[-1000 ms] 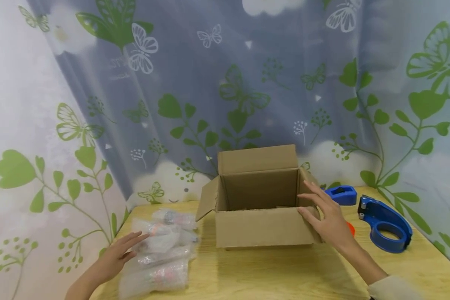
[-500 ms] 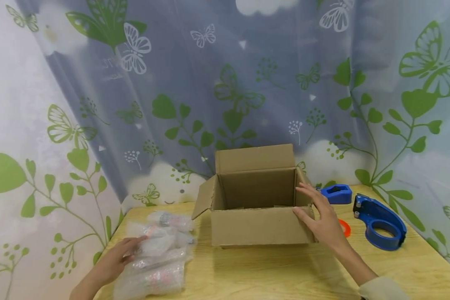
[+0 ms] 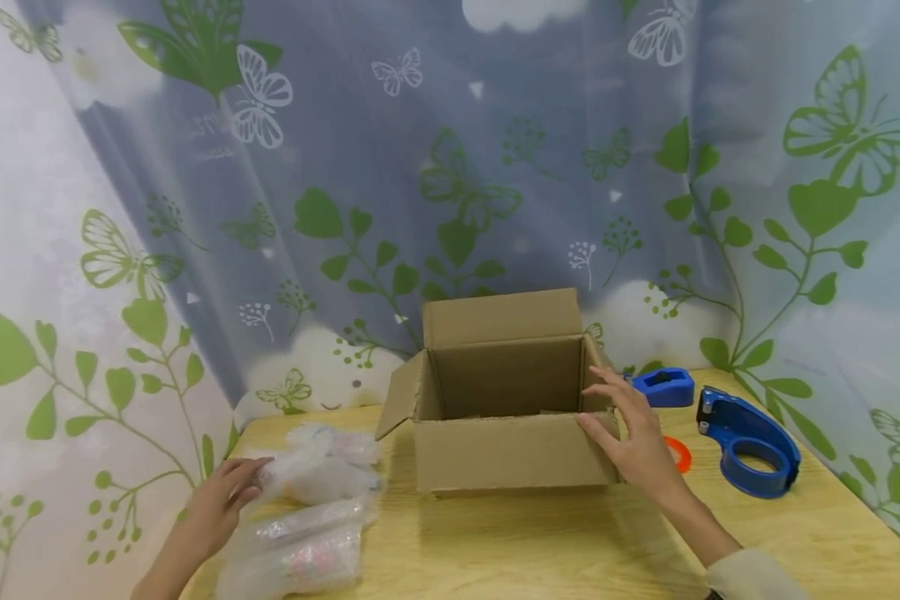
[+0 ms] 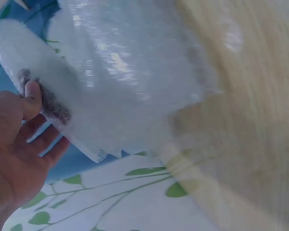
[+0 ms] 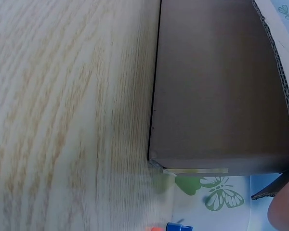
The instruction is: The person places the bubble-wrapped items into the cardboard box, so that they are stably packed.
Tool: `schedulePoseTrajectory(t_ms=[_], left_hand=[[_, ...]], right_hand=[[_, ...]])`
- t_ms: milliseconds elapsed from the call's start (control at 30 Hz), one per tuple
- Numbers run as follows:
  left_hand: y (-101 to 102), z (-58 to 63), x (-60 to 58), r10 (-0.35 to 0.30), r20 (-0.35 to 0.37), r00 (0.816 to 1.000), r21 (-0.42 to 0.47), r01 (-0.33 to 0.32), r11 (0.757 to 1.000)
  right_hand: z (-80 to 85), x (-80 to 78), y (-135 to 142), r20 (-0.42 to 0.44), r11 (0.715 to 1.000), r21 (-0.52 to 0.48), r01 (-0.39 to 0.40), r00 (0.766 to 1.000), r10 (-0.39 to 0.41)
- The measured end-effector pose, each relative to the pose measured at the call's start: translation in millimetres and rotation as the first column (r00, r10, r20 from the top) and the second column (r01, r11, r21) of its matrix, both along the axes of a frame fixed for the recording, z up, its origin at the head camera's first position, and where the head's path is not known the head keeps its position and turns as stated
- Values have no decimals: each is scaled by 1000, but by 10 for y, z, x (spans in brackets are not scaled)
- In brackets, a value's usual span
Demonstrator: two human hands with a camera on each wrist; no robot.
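My left hand [image 3: 213, 504] pinches the near end of a bubble-wrapped packet [image 3: 311, 477] among several on the left of the table. In the left wrist view the thumb lies on top of this clear packet [image 4: 54, 105], over a dark reddish patch, with the fingers beneath; what is inside cannot be made out. An open cardboard box [image 3: 513, 454] stands mid-table, its flaps spread. My right hand [image 3: 637, 446] rests at its right front corner, thumb on the front edge, fingers spread over the right side. Only a fingertip [image 5: 284, 207] shows in the right wrist view.
Two more bubble-wrapped packets lie nearer, the front one [image 3: 311, 562] with pink inside. Right of the box are a blue tape dispenser [image 3: 663, 388], an orange-red ring [image 3: 678, 454] and a blue hand-held tape cutter [image 3: 753, 450]. A patterned curtain [image 3: 360, 125] stands behind the table.
My left hand has come down from above the packets and taken hold of one, which has shifted slightly away from the nearer ones. The right hand stays at the box. The view has turned slightly right.
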State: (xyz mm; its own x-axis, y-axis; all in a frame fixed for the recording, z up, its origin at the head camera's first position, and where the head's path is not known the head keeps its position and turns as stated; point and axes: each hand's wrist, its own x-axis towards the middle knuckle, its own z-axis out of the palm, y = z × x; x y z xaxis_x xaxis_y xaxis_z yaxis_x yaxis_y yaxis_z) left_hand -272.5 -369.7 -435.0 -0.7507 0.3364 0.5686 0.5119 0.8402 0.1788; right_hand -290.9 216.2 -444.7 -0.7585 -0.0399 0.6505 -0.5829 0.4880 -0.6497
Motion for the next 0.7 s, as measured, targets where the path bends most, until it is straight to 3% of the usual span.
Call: schedulePoseTrajectory(t_ms=[300,400,600,700], left_hand=[[304,548,132,97,69,993,146,-106,984],[428,673,147,90,46,995,171,-97,981],[768,871,131,33,-55,998,249,-18,968],[965,962,98,14,-63,998,278,4,961]], right_hand=[[-7,-23,2,-19,1000,-4,10,1000,-10],[-26,-43,-17,-32,1000,-6,4,999,-4],[-35,-40,-37,-33,1000,-19,-8,999,7],[-40,-29,-37,-26,1000,-24,-16,1000,15]])
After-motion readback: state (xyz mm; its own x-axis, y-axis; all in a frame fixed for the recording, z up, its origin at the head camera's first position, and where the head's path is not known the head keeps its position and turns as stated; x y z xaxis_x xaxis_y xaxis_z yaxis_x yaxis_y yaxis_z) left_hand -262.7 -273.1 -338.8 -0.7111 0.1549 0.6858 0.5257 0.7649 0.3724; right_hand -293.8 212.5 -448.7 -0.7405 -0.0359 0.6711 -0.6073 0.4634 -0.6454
